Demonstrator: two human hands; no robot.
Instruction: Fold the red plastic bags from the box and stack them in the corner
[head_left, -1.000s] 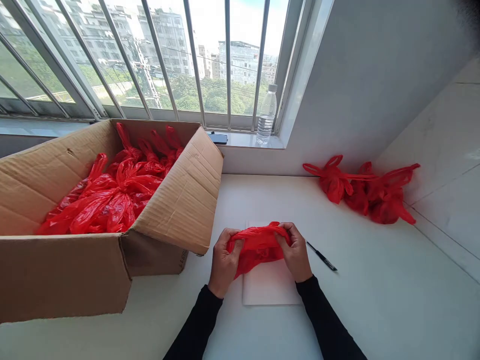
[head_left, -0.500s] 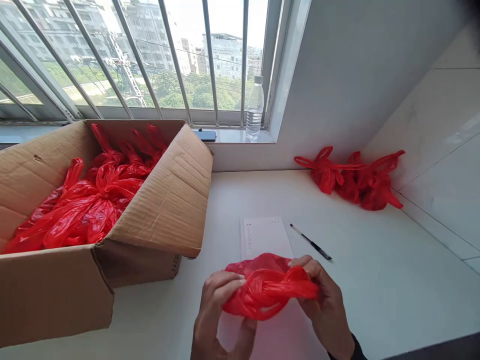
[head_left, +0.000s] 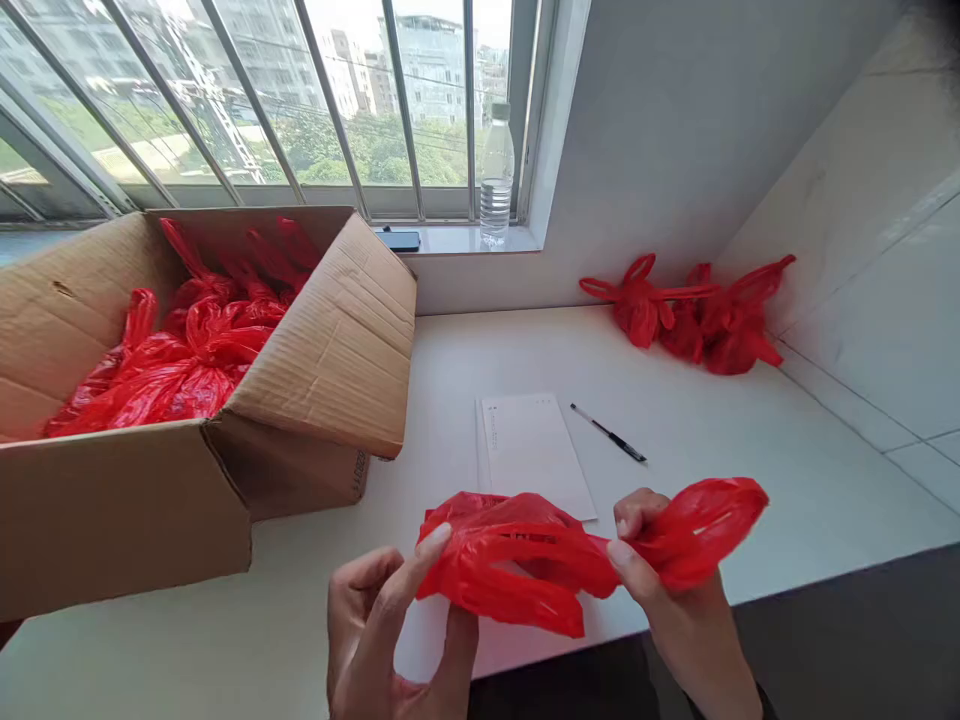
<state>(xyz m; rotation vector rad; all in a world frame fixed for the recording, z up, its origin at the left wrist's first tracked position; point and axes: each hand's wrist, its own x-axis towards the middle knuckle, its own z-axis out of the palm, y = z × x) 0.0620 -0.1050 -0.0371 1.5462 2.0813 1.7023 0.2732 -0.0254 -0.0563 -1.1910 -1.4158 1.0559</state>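
A crumpled red plastic bag (head_left: 540,560) is stretched between both hands, above the near edge of the white counter (head_left: 750,450). My left hand (head_left: 390,630) pinches its left end with thumb and fingers. My right hand (head_left: 667,590) grips the right part, and a puffed loop of the bag sticks out past it to the right. Just behind the bag a white sheet of paper (head_left: 532,450) lies flat, with a black pen (head_left: 607,433) to its right.
An open cardboard box (head_left: 225,420) full of red bags (head_left: 172,350) fills the left. A pile of red bags (head_left: 690,315) lies in the far right corner. On the windowsill stand a water bottle (head_left: 496,175) and a dark phone (head_left: 397,240). A tiled wall (head_left: 870,250) rises at right.
Both hands lifted the bag off the paper and drew it toward me. They then pulled apart, stretching the bag, and its right end now puffs out past the right hand.
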